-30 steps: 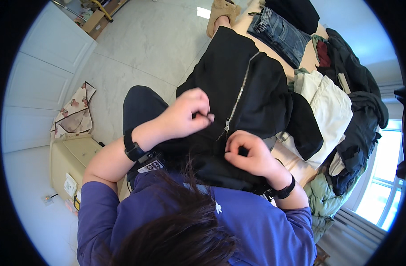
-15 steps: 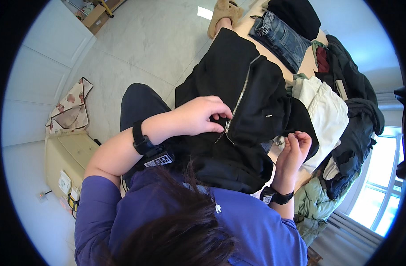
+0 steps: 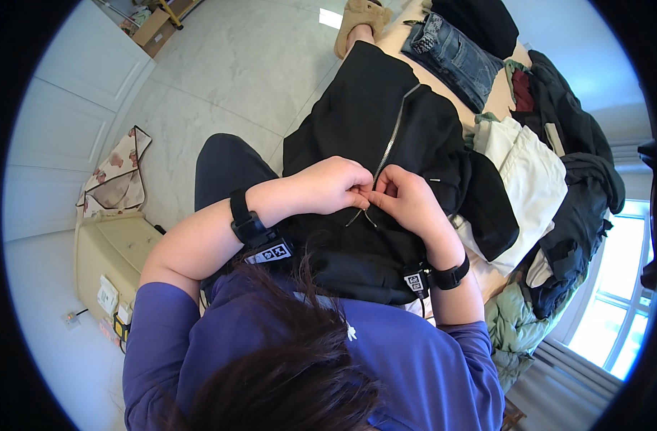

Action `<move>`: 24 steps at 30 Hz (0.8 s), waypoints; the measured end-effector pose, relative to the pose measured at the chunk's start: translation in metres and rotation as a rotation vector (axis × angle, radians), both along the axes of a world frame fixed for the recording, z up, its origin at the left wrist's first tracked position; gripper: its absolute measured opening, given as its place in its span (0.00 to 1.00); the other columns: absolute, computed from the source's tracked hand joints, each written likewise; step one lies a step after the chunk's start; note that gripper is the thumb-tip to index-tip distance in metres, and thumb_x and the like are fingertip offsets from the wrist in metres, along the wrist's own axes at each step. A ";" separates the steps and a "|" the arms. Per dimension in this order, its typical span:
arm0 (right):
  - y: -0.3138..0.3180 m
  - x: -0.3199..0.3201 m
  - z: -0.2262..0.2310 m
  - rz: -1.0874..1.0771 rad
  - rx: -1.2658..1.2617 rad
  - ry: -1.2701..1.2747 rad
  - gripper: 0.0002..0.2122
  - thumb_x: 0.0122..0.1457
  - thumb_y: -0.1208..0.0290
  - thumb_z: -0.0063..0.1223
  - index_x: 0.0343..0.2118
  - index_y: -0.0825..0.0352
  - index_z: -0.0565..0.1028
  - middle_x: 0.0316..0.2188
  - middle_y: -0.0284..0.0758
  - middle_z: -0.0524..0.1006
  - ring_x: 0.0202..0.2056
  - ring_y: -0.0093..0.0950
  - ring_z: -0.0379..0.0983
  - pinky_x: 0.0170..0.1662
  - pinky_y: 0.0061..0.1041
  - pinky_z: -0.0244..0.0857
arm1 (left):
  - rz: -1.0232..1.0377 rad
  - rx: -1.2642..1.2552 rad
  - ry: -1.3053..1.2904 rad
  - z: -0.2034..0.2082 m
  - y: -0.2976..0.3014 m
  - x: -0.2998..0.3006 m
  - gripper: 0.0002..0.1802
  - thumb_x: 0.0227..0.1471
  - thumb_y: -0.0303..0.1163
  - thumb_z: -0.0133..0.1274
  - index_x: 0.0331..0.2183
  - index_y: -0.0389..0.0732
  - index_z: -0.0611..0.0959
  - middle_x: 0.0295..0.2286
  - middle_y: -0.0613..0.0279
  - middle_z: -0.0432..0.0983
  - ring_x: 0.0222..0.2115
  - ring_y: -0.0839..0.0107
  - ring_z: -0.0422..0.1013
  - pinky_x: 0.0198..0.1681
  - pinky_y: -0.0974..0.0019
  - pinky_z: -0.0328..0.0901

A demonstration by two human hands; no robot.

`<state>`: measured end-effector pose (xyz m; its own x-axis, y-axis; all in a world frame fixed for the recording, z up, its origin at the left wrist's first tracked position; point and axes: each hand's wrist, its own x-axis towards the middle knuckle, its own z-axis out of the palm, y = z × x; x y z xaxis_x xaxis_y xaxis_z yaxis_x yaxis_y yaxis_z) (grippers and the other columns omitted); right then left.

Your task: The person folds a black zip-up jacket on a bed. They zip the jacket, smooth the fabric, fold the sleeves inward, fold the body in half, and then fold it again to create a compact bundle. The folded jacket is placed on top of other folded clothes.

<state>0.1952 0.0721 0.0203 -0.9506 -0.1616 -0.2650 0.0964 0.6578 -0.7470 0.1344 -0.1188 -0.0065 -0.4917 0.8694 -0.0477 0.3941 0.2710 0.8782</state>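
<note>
A black jacket (image 3: 357, 108) with a long silver zipper (image 3: 395, 133) lies spread over my lap. My left hand (image 3: 336, 185) pinches the zipper near its upper, collar-side end, thumb against fingers. Right beside it, my right hand (image 3: 407, 197) also has thumb and fingers closed on the zipper, the two sets of fingertips touching. Below the fingers the two zipper edges part in a short V. The zipper pull itself is hidden under my fingertips. One black sleeve (image 3: 490, 208) reaches to the right, over white trousers.
To the right, folded white trousers (image 3: 526, 179), dark clothes (image 3: 576, 208) and a green puffy jacket (image 3: 526, 320) lie heaped. Folded jeans (image 3: 454, 61) rest farther off on the pale bed edge. A beige cabinet (image 3: 109, 248) stands at left, beside a patterned cloth (image 3: 117, 176).
My right hand has moved left from beside the white trousers to the zipper and meets my left hand there. My left hand has stayed at the zipper, its fingers closing tighter.
</note>
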 end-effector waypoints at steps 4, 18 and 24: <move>-0.002 -0.002 -0.003 0.009 0.096 -0.016 0.13 0.45 0.67 0.64 0.22 0.66 0.69 0.19 0.39 0.72 0.24 0.37 0.71 0.28 0.33 0.65 | 0.003 -0.034 0.046 0.000 -0.001 0.003 0.11 0.42 0.33 0.63 0.22 0.39 0.78 0.22 0.57 0.74 0.25 0.57 0.71 0.29 0.58 0.64; -0.013 -0.004 0.001 0.064 0.291 0.001 0.13 0.44 0.66 0.65 0.23 0.66 0.70 0.23 0.41 0.75 0.30 0.42 0.74 0.33 0.37 0.68 | -0.082 -0.124 0.212 0.006 -0.009 0.011 0.07 0.46 0.33 0.59 0.26 0.40 0.81 0.24 0.58 0.75 0.28 0.57 0.73 0.31 0.59 0.66; -0.015 -0.003 0.001 0.064 0.322 0.002 0.13 0.45 0.66 0.65 0.23 0.66 0.70 0.24 0.41 0.75 0.31 0.42 0.74 0.33 0.38 0.68 | -0.256 -0.080 0.273 0.010 -0.012 0.017 0.06 0.49 0.34 0.56 0.27 0.43 0.80 0.25 0.61 0.75 0.30 0.60 0.73 0.32 0.60 0.67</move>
<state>0.1925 0.0576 0.0214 -0.9419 -0.1293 -0.3100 0.0456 0.8652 -0.4994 0.1514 -0.1311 0.0037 -0.2627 0.9647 -0.0179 0.6748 0.1969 0.7113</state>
